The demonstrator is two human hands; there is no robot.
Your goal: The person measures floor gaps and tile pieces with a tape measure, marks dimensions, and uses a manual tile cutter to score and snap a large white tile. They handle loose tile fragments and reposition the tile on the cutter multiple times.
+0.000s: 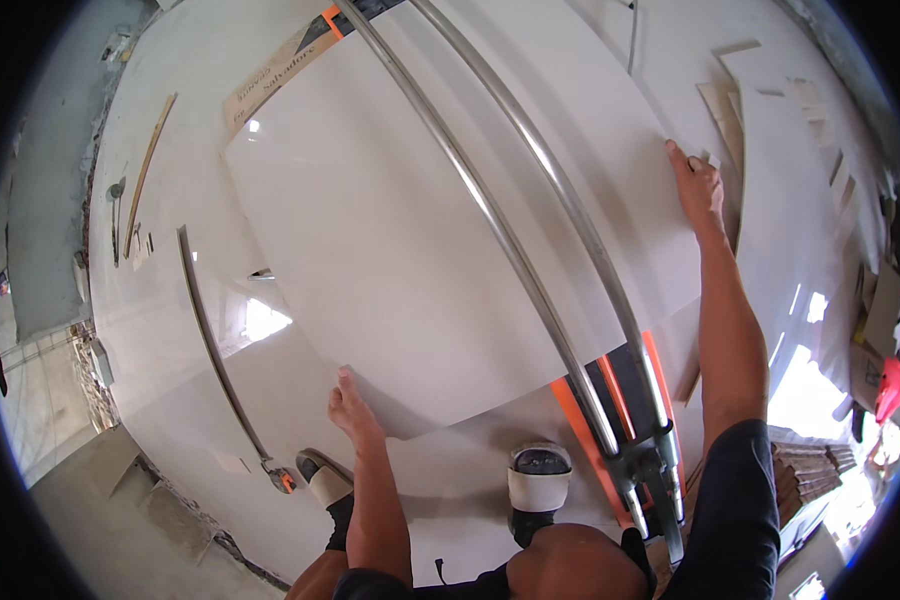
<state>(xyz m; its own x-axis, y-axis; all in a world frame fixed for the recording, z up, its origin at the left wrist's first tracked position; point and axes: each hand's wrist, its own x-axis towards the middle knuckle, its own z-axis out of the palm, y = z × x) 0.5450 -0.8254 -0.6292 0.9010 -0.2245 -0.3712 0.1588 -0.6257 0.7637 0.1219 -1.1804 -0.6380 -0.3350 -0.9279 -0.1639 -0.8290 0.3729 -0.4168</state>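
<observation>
A large glossy white tile (370, 250) lies on a long manual tile cutter (568, 405) with an orange and black base. The cutter's two steel rails (489, 207) pass above the tile from far to near, and its dark cutting head (642, 468) sits at the near end, past the tile's near edge. My left hand (352, 408) is closed at the tile's near left edge, near a corner. Farther off, my right hand (700, 188) grips the tile's right edge, its lower fingers partly hidden.
A curved-looking metal strip (205, 340) lies on the floor at left, an orange-and-black tool (284, 481) at its near end. Beyond are a wooden strip (151, 170) and printed cardboard (280, 80). Tile offcuts (738, 62) lie at right; brown pieces (813, 468) are stacked nearer. My sandalled foot (540, 480) stands near the cutter.
</observation>
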